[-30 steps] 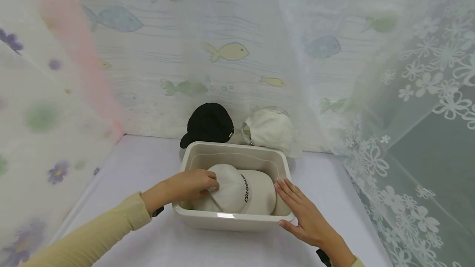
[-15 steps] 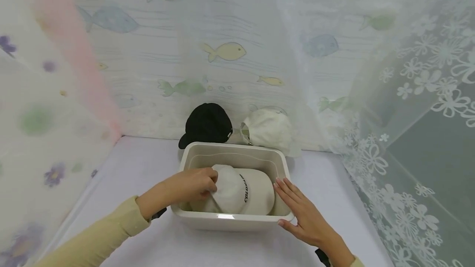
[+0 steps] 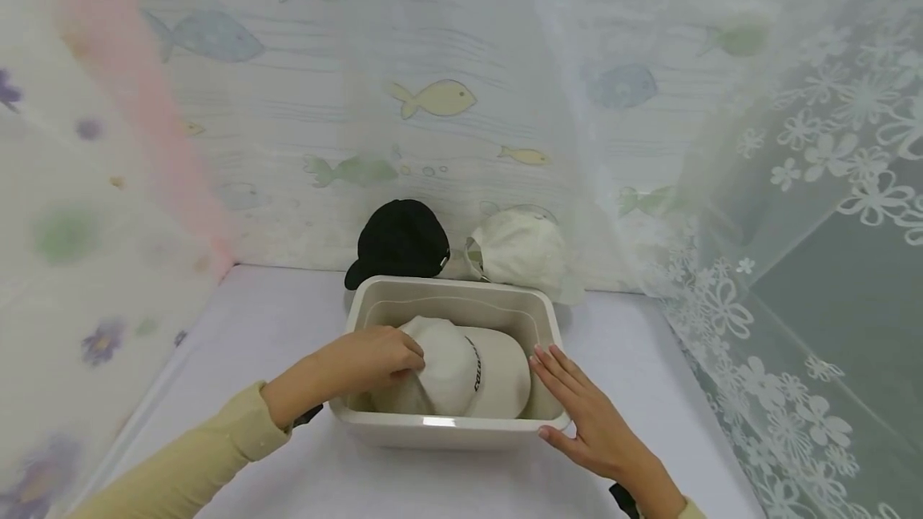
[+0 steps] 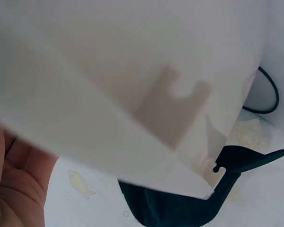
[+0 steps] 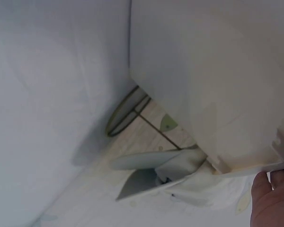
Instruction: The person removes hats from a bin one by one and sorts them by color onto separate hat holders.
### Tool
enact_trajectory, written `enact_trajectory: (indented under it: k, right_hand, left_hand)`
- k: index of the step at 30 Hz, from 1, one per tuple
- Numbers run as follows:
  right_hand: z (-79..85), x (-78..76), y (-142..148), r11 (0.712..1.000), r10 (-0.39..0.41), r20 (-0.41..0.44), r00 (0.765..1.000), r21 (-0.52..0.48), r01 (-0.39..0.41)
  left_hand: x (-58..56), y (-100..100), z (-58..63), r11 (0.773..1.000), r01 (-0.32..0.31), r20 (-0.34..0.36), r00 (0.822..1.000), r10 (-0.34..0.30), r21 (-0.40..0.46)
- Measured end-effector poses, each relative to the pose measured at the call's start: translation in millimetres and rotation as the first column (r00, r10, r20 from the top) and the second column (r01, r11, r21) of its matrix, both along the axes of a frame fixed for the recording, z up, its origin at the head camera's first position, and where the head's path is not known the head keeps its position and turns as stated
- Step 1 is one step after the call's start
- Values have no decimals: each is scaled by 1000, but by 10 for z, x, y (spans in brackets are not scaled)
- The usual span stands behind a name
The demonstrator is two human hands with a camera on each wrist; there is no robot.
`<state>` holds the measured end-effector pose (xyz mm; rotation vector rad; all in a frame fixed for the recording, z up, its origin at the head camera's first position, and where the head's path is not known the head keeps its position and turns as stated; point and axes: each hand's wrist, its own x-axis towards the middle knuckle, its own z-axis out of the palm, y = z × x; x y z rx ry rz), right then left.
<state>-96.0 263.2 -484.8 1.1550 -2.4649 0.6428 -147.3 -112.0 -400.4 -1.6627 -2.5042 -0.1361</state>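
Observation:
A cream baseball cap (image 3: pixel 447 367) with dark lettering lies in the white plastic bin (image 3: pixel 440 432), its brim pointing right. My left hand (image 3: pixel 371 360) reaches over the bin's left rim, and its curled fingers pinch the cap's back. Their tips are partly hidden. My right hand (image 3: pixel 598 427) rests on the bin's right rim with fingers extended inward and thumb outside the front corner. In the left wrist view the bin's wall (image 4: pixel 109 85) hides most of the left hand (image 4: pixel 19 184). The right wrist view has the right hand (image 5: pixel 274 201) at the rim.
Behind the bin stand a black cap (image 3: pixel 404 239) on the left and a white cap (image 3: pixel 522 247) on the right. A dark wire ring (image 5: pixel 125 116) shows beside the bin. Printed sheer curtain (image 3: pixel 440 38) surrounds the white-covered table (image 3: pixel 281 303).
My left fingers have shifted slightly on the cream cap; its crown looks fuller and its lettering is turned a little farther away. The right hand keeps its place on the rim.

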Motion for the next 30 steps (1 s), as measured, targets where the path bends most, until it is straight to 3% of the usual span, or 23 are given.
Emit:
enact_trajectory:
  k: [4,10,19,30]
  right_hand:
    - [-8,4,-2,1000,1,-2,1000,-5,-1]
    - [-4,-7,-6,1000,13,-14,1000,-6,-13]
    - [1,-27,1,1000,15,-48,999,18,-14]
    - [15,-56,42,998,52,-51,997,46,-49]
  left_hand:
    - [22,15,45,1000,-12,-32,999,11,-7]
    - [44,-23,130,998,-54,6,999,54,20]
    - [-1,-53,258,983,31,-57,998,-21,180]
    - [-40,-68,497,966,33,-124,992,0,257]
